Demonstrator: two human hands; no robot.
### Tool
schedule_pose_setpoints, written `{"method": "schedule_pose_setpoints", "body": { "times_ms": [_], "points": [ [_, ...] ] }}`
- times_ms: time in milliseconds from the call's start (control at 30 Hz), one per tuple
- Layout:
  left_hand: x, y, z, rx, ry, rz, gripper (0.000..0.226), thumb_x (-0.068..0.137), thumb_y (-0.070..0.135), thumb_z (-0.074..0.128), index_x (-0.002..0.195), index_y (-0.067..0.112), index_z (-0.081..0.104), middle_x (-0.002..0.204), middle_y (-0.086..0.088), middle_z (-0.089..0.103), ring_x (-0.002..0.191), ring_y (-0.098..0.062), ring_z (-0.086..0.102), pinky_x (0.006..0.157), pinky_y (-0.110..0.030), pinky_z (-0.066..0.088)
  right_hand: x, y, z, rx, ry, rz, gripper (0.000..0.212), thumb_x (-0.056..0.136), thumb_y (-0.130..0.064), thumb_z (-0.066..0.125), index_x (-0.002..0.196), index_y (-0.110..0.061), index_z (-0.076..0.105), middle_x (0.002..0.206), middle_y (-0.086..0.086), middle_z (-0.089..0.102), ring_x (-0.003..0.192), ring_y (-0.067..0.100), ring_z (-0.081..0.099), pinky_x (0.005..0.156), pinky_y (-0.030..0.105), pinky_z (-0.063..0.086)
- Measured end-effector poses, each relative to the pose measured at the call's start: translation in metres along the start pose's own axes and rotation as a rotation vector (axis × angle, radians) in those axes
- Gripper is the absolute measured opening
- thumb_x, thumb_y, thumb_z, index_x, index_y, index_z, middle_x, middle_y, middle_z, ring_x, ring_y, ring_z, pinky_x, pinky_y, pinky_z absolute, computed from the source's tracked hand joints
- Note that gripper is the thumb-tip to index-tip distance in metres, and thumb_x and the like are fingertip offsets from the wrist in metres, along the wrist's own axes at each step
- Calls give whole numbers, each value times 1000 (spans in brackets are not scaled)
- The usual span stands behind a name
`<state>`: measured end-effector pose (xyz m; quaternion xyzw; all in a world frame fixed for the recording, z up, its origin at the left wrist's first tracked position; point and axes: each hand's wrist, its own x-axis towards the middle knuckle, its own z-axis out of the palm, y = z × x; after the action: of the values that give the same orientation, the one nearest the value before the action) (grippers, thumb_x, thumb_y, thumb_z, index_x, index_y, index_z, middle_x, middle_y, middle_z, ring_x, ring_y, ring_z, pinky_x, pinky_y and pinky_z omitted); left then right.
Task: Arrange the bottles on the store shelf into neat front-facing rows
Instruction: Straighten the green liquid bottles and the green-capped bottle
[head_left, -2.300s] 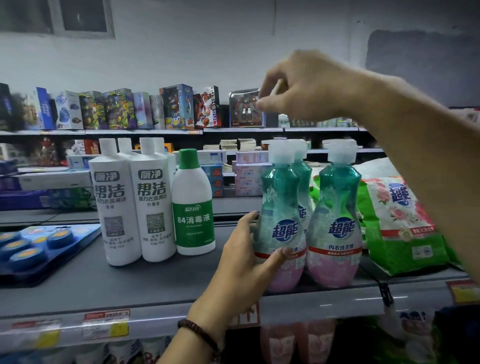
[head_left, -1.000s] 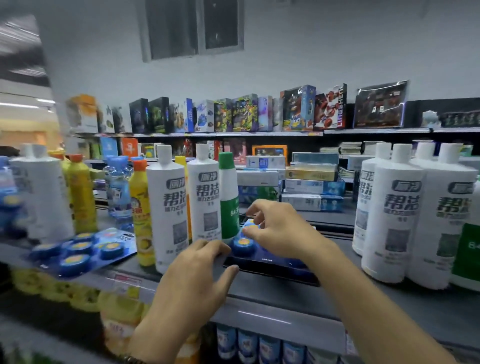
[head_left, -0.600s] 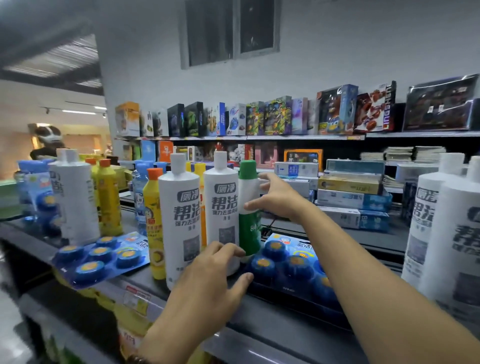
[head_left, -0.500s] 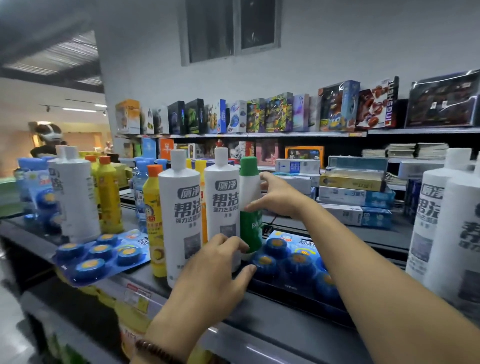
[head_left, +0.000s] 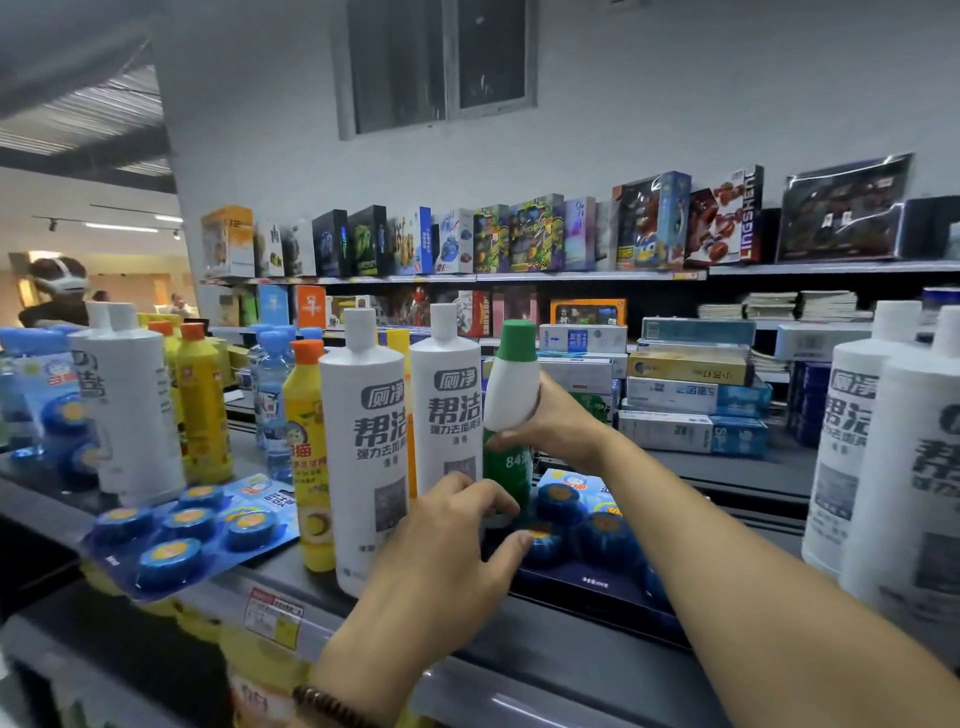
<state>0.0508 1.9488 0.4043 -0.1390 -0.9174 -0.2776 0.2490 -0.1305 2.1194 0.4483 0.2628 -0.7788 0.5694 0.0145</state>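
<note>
The right hand (head_left: 553, 423) is wrapped around the green-capped bottle (head_left: 509, 395), with the thumb laid across its front just above the green label and the fingers (head_left: 545, 389) curled behind it. The bottle is held just to the right of the second of two tall white bottles (head_left: 452, 405) and is tilted slightly, its cap leaning to the right. Its base is hidden behind the left hand, so it cannot be told whether it stands on the shelf (head_left: 545, 670).

The left hand (head_left: 447, 551) is raised in front of the lower part of the white bottles. Its fingers (head_left: 467, 488) are loosely bent and the thumb is spread out to the right; nothing is seen to be enclosed by them, and contact with the bottle cannot be made out. A beaded bracelet (head_left: 322, 701) is worn on that wrist.

The first white bottle (head_left: 363, 441) stands upright near the shelf's front edge, with a yellow bottle (head_left: 309, 457) with an orange cap just beside it on the left. A blister pack of blue discs (head_left: 187, 530) lies tilted at the shelf's front edge further left. A second blue blister pack (head_left: 582, 519) lies flat under the right forearm. More white bottles (head_left: 852, 441) are grouped at the far right.
</note>
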Motion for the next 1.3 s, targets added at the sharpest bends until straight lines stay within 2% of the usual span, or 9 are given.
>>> {"method": "schedule_pose_setpoints", "body": {
  "times_ms": [100,300,500,600,700,833,967,1167,1300],
  "points": [
    [-6,3,3,-65,21,11,23,94,56,72,112,43,67,112,24,57,102,11,57,89,-25,59,-3,3,0,51,60,-12,87,63,-2,98,136,-17,54,124,16,68,115,34,69,95,55,63],
    [-7,6,2,-135,102,42,26,93,54,74,115,46,64,112,25,54,99,3,60,86,-31,58,-17,-36,-15,66,177,-75,75,68,5,94,131,-12,56,114,14,67,104,28,67,83,38,59],
    [8,16,1,-335,281,-21,55,89,43,83,135,37,53,121,19,60,111,-5,63,98,-36,58,-51,-96,-30,57,225,-92,79,63,-4,100,129,-10,57,116,15,71,102,29,72,84,41,64],
    [17,24,5,-487,191,-40,62,87,44,85,139,36,52,121,15,68,110,-5,68,97,-38,60,-76,-110,-30,83,283,-113,87,53,-14,103,128,-6,59,114,20,73,96,29,76,83,44,65],
    [20,39,13,-633,53,-26,45,88,39,86,124,38,59,109,13,77,94,-2,75,89,-33,63,-107,-121,-29,72,292,-145,74,56,-12,103,119,-6,64,108,21,74,90,26,76,80,42,66],
    [15,63,29,-810,-51,38,33,81,45,79,110,34,67,102,9,81,96,-18,78,90,-53,62,-147,-129,-32,-15,392,-138,79,61,-21,103,125,-5,61,110,17,74,95,29,76,83,48,66],
    [5,88,50,-956,-138,84,31,81,32,76,111,24,70,102,5,82,98,-20,78,92,-55,60,-191,-123,-37,-195,611,-73,82,61,-42,102,127,-21,59,112,5,75,99,24,77,85,50,66],
    [-12,146,90,-1089,-289,154,35,82,29,77,116,24,72,106,8,83,102,-15,78,97,-51,61,-287,-112,-54,-339,867,103,72,69,-27,101,128,-35,61,106,-9,77,97,8,75,89,37,65],
    [-31,195,114,-1108,-350,211,31,89,26,85,117,31,74,107,11,83,101,-12,79,95,-49,63,-350,-91,-61,-440,1032,232,77,55,-45,100,123,-44,62,105,-18,78,98,2,75,90,37,65]
  ]
}}
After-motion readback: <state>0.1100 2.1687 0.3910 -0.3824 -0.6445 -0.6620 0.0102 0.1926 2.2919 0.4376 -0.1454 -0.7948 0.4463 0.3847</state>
